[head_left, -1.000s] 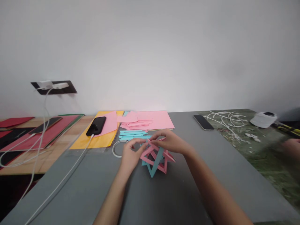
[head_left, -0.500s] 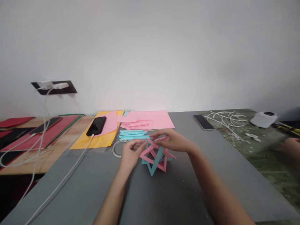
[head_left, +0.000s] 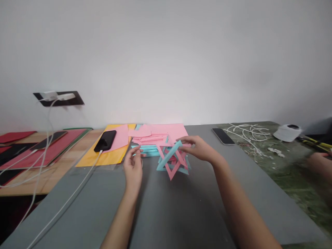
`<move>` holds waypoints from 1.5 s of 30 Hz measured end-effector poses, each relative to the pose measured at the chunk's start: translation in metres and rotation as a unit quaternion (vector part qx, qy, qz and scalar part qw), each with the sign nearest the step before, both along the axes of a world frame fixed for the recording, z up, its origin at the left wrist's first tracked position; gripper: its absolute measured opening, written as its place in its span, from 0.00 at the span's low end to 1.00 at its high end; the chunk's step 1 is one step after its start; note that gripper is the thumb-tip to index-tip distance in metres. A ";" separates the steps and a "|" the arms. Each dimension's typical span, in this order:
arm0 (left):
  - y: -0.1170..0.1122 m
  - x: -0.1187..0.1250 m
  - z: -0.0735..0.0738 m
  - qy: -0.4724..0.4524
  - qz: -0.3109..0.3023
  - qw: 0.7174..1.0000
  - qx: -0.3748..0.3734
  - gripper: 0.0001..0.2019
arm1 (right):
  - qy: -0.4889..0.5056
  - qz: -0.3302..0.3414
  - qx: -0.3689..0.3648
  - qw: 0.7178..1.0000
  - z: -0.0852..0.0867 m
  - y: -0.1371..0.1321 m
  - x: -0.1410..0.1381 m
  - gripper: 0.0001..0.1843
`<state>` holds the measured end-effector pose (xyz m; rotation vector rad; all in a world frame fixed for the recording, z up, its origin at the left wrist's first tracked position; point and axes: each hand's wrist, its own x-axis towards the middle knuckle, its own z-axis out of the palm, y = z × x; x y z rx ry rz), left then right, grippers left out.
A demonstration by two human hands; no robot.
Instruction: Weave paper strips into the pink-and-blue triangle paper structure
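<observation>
A paper model of interlocked pink and blue triangles point(head_left: 172, 159) is lifted a little above the grey table point(head_left: 181, 211). My right hand point(head_left: 198, 148) pinches its upper right edge and holds it up. My left hand point(head_left: 133, 167) hovers to the left of the model, fingers loosely spread, holding nothing. Blue paper strips point(head_left: 147, 149) and pink folded pieces point(head_left: 149, 136) lie just behind the model.
Pink sheets point(head_left: 171, 130) and a yellow sheet point(head_left: 109, 152) lie at the back, with a black phone point(head_left: 105, 140) on a white cable. Another phone point(head_left: 222, 136) and white cords point(head_left: 249, 133) are at the right. Another person's hand point(head_left: 320, 162) shows at the far right edge.
My left hand has let go of the model and drawn back to the left. My right hand has raised and turned the model.
</observation>
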<state>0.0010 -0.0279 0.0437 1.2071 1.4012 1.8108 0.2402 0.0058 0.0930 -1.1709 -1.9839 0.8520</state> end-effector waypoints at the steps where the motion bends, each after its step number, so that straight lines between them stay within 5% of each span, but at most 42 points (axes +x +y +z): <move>1: 0.000 0.000 0.000 0.001 0.012 1.000 0.008 0.13 | 0.025 -0.032 -0.001 0.999 -0.001 0.002 0.003 0.15; 7: 0.000 0.005 -0.006 0.079 0.041 0.995 0.054 0.14 | 0.177 -0.194 -0.056 0.963 -0.020 0.011 0.010 0.22; 11: -0.001 0.018 -0.018 0.162 -0.002 0.985 0.060 0.16 | 0.367 -0.318 -0.126 0.865 -0.044 0.004 -0.009 0.23; 14: -0.003 0.029 -0.028 0.223 -0.064 0.972 0.048 0.24 | 0.490 -0.278 -0.228 0.794 -0.064 -0.006 -0.030 0.19; 18: -0.002 0.033 -0.036 0.221 -0.079 0.971 0.038 0.23 | 0.524 -0.241 -0.307 0.757 -0.080 -0.016 -0.053 0.17; 21: 0.002 0.027 -0.037 0.201 -0.054 0.977 0.035 0.19 | 0.482 -0.258 -0.312 0.777 -0.086 -0.020 -0.060 0.24; 24: 0.007 0.019 -0.035 0.184 -0.020 0.982 0.021 0.18 | 0.391 -0.252 -0.279 0.840 -0.088 -0.020 -0.059 0.33; 27: 0.008 0.014 -0.031 0.171 -0.016 0.985 0.020 0.17 | 0.282 -0.250 -0.140 0.916 -0.086 -0.020 -0.052 0.33; 30: 0.007 0.011 -0.028 0.182 -0.028 0.982 0.032 0.16 | 0.187 -0.203 0.047 0.960 -0.079 -0.020 -0.045 0.23; 35: 0.006 0.010 -0.026 0.232 -0.055 0.969 0.061 0.14 | 0.131 -0.088 0.114 0.981 -0.068 -0.024 -0.040 0.11; 40: 0.005 0.009 -0.026 0.306 -0.016 0.946 0.106 0.14 | 0.148 -0.064 0.108 0.981 -0.070 -0.025 -0.043 0.09; 45: -0.001 0.012 -0.021 0.418 0.022 0.894 0.158 0.08 | 0.162 -0.053 0.118 0.978 -0.071 -0.027 -0.049 0.08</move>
